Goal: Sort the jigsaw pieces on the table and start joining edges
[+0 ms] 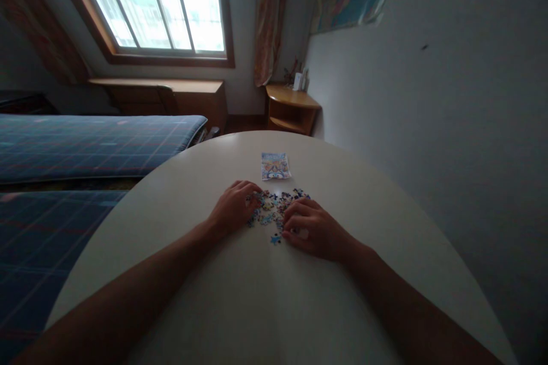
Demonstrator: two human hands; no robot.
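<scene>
A loose heap of small jigsaw puzzle pieces (pixel 268 214), many blue and some yellowish or dark, lies on the white round table (pixel 257 296). At the heap's left side is my left hand (pixel 234 206), its fingers loosely bent and apart, the tips touching the outer pieces. My right hand (pixel 313 229) rests against the right side with curled fingers. Its thumb and forefinger come close together; whatever is between them is too small to make out. One blue piece (pixel 275 238) lies just left of the right thumb. Beyond the heap is a small printed picture sheet or packet (pixel 275 166).
A bed with a blue plaid cover (pixel 94 145) stands left of the table. The white wall (pixel 449 125) runs close along the right. Past the far edge are a wooden corner shelf (pixel 293 96), a long wooden desk (pixel 192 86) and a window (pixel 154 0).
</scene>
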